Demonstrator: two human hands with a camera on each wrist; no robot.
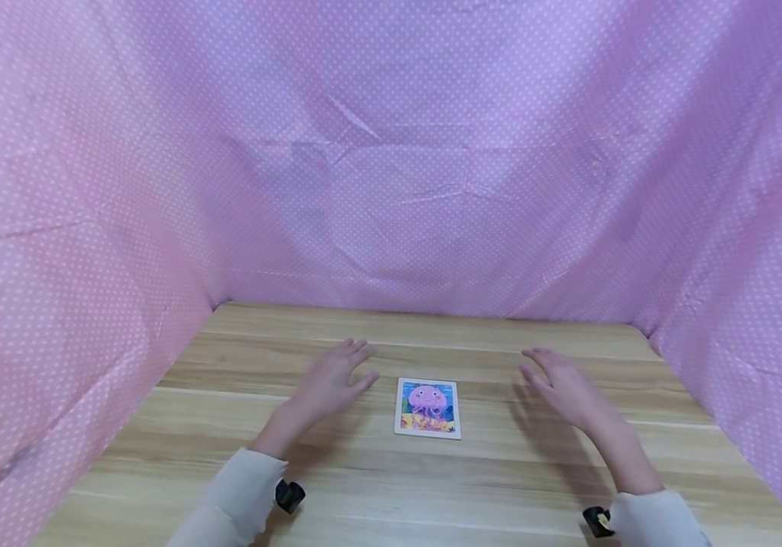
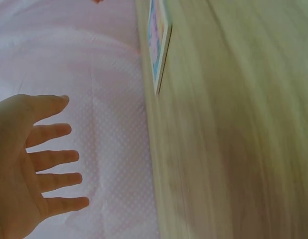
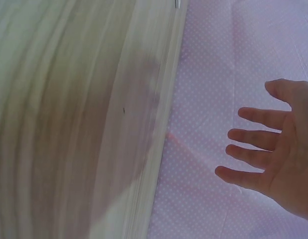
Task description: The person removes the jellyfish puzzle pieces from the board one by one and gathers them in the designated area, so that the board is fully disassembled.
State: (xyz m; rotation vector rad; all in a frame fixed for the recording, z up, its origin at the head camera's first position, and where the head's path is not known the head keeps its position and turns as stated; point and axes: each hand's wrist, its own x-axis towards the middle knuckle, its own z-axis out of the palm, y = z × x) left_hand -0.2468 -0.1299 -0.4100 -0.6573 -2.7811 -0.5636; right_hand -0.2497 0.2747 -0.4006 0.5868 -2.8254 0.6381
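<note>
Left hand (image 1: pixel 331 384), fingers spread and holding nothing, hovers just left of the jellyfish card (image 1: pixel 428 409), nearer than the other. That card lies flat on the wooden table (image 1: pixel 391 490) between the hands; I can't judge its long axis from this angle. Across a wider gap, the right hand (image 1: pixel 568 391) hovers, bare, fingers spread.

card (image 2: pixel 158 37) cropped (L-wrist), sleeves (image 1: pixel 242 492) cropped (head cam)

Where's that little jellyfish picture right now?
In the head view, the jellyfish picture lies flat on the wooden table, near the middle, between the left hand and the right hand, touched by neither.
</note>
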